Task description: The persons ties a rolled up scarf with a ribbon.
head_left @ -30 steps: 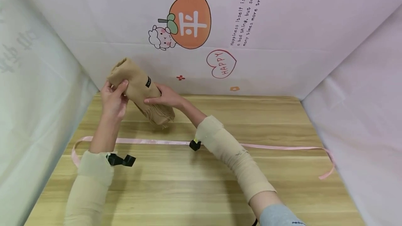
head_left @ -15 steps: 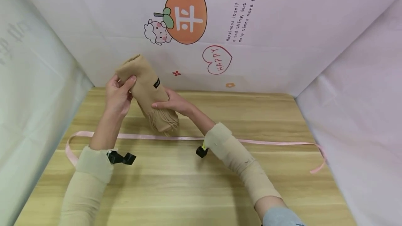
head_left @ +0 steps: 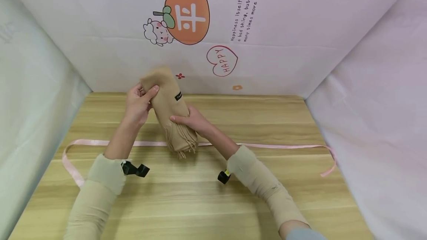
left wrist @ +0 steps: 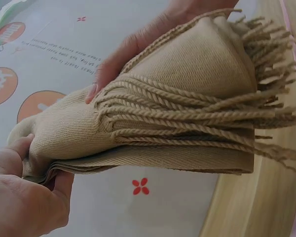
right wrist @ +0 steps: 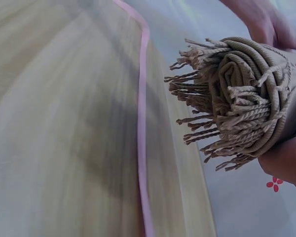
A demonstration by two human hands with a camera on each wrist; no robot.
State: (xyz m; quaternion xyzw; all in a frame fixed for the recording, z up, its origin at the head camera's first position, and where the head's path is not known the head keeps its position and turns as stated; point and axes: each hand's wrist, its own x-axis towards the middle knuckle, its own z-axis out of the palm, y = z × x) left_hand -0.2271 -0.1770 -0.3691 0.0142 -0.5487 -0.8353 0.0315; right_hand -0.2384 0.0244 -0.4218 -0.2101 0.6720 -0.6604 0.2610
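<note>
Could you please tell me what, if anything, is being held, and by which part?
A folded beige scarf: the left hand grips one side near the unfringed end; the right hand holds the opposite side, near the fringe.

I'm working inside a small, makeshift booth: a wood-grain table boxed in by a white left sheet, a white right sheet and a back sheet printed with a cartoon fruit, a red heart and English words. From here I can't tell what lies around it.
</note>
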